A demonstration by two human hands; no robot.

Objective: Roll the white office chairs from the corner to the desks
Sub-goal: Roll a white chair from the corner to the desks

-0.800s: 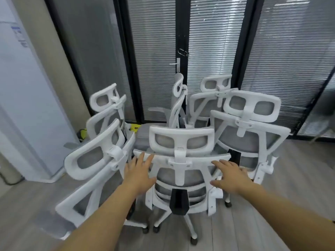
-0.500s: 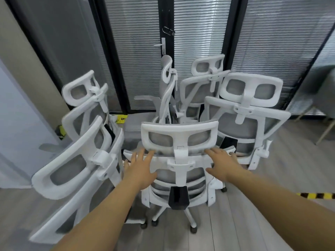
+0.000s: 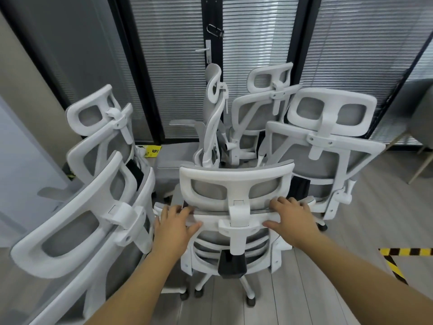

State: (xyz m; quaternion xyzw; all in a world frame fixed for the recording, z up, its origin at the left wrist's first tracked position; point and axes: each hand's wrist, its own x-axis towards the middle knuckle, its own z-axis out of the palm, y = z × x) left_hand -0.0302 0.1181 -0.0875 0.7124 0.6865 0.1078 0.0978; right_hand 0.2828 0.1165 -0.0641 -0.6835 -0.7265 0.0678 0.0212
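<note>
Several white office chairs with grey mesh backs stand crowded in a corner before glass walls. The nearest chair faces away from me, its headrest at centre. My left hand grips the left end of that chair's upper back rail, fingers curled over the top and thumb in front. My right hand grips the right end of the same rail in the same way. Its castors sit on the wood floor below.
Two chairs lean close on my left, another chair stands to the right, two more behind. Glass door with blinds and handle at back. Yellow-black floor tape lies at right; a grey seat at far right.
I have stepped closer to the chairs. Both hands moved from reaching with spread fingers onto the nearest chair's back rail and closed round it.
</note>
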